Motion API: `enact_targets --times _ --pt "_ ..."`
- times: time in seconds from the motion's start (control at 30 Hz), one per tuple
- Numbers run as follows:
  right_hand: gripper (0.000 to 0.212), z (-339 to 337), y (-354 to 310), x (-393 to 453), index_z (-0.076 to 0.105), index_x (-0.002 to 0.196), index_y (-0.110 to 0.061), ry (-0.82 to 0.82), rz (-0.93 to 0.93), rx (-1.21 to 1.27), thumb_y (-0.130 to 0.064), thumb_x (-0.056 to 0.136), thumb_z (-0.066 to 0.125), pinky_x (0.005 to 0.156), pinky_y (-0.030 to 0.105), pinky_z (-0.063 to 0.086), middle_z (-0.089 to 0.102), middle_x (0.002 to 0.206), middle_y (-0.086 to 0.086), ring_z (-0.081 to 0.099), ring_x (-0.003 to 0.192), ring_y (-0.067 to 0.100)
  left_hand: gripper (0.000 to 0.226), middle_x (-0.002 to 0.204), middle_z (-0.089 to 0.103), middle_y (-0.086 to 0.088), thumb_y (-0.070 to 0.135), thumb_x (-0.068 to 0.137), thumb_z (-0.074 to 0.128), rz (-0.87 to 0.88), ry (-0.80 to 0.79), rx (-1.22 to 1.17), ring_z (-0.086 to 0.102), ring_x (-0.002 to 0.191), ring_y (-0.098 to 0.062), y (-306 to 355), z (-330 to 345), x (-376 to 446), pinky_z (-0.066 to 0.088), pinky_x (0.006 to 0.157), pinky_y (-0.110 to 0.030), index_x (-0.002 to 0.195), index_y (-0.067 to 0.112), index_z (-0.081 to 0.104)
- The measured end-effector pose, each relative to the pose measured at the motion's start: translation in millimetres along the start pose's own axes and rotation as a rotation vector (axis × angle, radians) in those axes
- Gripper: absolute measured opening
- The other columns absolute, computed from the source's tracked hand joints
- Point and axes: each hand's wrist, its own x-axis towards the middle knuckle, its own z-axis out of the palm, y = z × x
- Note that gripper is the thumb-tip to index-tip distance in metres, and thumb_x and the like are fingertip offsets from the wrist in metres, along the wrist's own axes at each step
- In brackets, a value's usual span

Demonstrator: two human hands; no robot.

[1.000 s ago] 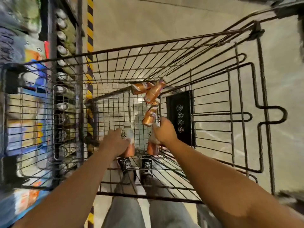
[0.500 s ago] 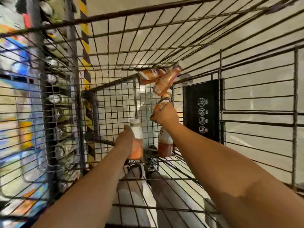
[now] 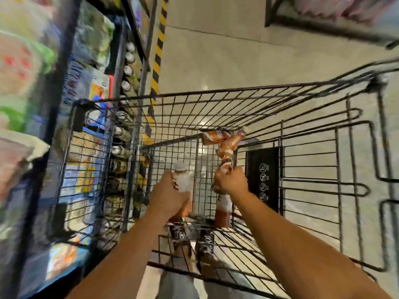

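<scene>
1. Currently, your left hand (image 3: 170, 197) wraps its fingers fully around the white-capped bottle (image 3: 182, 180), held upright inside the cart (image 3: 216, 91), toward its near edge.
2. Your right hand (image 3: 231, 182) clasps a tilted orange bottle (image 3: 224, 168) beside the right wall.
3. A third bottle (image 3: 223, 209) stands upright on the cart floor, directly below that hand.

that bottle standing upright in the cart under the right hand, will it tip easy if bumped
Probably tippy: the upright bottle is tall and narrow, standing on the bars of the wire cart. Its round body would likely roll once down. It looks filled, so fairly heavy.
</scene>
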Motion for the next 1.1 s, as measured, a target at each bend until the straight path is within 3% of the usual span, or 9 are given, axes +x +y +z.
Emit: enact_targets --times 0.1,0.3,0.43,0.53,0.67,0.77,0.87,0.93,1.1 --pt "0.029 -21 -7 -55 0.064 0.108 -0.025 -0.041 -0.205 0.093 -0.039 0.086 0.079 0.074 0.042 0.063 0.076 0.088 -0.003 0.075 0.08 0.018 0.066 0.111 0.065 0.01 0.032 0.077 0.09 0.037 0.055 -0.091 0.067 0.102 -0.018 16 -31 -42 0.058 0.087 -0.039 0.131 0.03 0.051" --pt "0.059 -71 -43 -167 0.055 0.137 -0.035 -0.082 -0.584 0.15 -0.027 0.085 0.083 0.083 0.028 0.062 0.076 0.113 -0.009 0.074 0.093 0.002 0.068 0.097 0.058 0.028 0.033 0.075 0.091 0.141 0.316 -0.233 0.065 0.091 -0.003 41 -99 -138 0.05 0.079 -0.013 0.125 0.049 0.047" --pt "0.062 -104 -86 -236 0.053 0.134 -0.041 -0.073 -0.805 0.167 -0.026 0.082 0.083 0.093 0.035 0.059 0.071 0.12 -0.012 0.071 0.106 0.004 0.068 0.103 0.074 0.022 0.042 0.064 0.086 0.201 0.479 -0.468 0.073 0.096 -0.005 62 -147 -203 0.062 0.092 -0.043 0.112 0.07 0.049" --pt "0.06 -130 -115 -293 0.052 0.132 -0.044 -0.062 -0.947 0.196 -0.028 0.084 0.084 0.091 0.027 0.058 0.067 0.121 -0.018 0.067 0.104 -0.005 0.078 0.116 0.071 0.025 0.02 0.076 0.093 0.273 0.601 -0.529 0.071 0.106 -0.002 74 -179 -257 0.058 0.099 -0.039 0.119 0.068 0.049" --pt "0.066 -154 -135 -364 0.048 0.131 -0.046 -0.041 -1.134 0.187 -0.021 0.082 0.085 0.091 0.02 0.05 0.059 0.123 -0.023 0.057 0.109 -0.012 0.089 0.134 0.061 0.018 0.034 0.069 0.097 0.293 0.772 -0.541 0.063 0.12 -0.007 79 -216 -338 0.052 0.108 -0.043 0.124 0.072 0.038" --pt "0.072 -161 -141 -412 0.045 0.134 -0.048 -0.078 -1.231 0.21 -0.021 0.082 0.086 0.087 0.011 0.043 0.059 0.126 -0.021 0.056 0.107 -0.016 0.082 0.122 0.068 0.024 0.035 0.067 0.098 0.325 0.87 -0.567 0.066 0.113 0.0 72 -236 -392 0.055 0.105 -0.043 0.126 0.06 0.046" --pt "0.075 -161 -143 -458 0.043 0.128 -0.056 -0.107 -1.322 0.243 -0.02 0.08 0.087 0.086 0.008 0.04 0.059 0.126 -0.021 0.055 0.108 -0.017 0.08 0.108 0.066 0.042 0.033 0.068 0.097 0.368 0.98 -0.581 0.064 0.102 0.015 64 -253 -447 0.053 0.099 -0.033 0.114 0.074 0.046" --pt "0.075 -158 -142 -489 0.045 0.124 -0.058 -0.12 -1.387 0.258 -0.018 0.078 0.088 0.088 0.011 0.043 0.059 0.126 -0.02 0.056 0.109 -0.014 0.083 0.109 0.059 0.051 0.034 0.069 0.096 0.386 1.057 -0.573 0.059 0.104 0.02 54 -262 -484 0.05 0.097 -0.028 0.11 0.081 0.042" --pt "0.075 -142 -126 -568 0.05 0.13 -0.047 -0.218 -1.514 0.301 -0.013 0.076 0.09 0.098 0.042 0.058 0.062 0.127 -0.011 0.064 0.112 0.007 0.084 0.128 0.062 0.035 0.042 0.067 0.096 0.387 1.226 -0.582 0.061 0.121 0.005 8 -270 -577 0.051 0.106 -0.036 0.124 0.078 0.044"
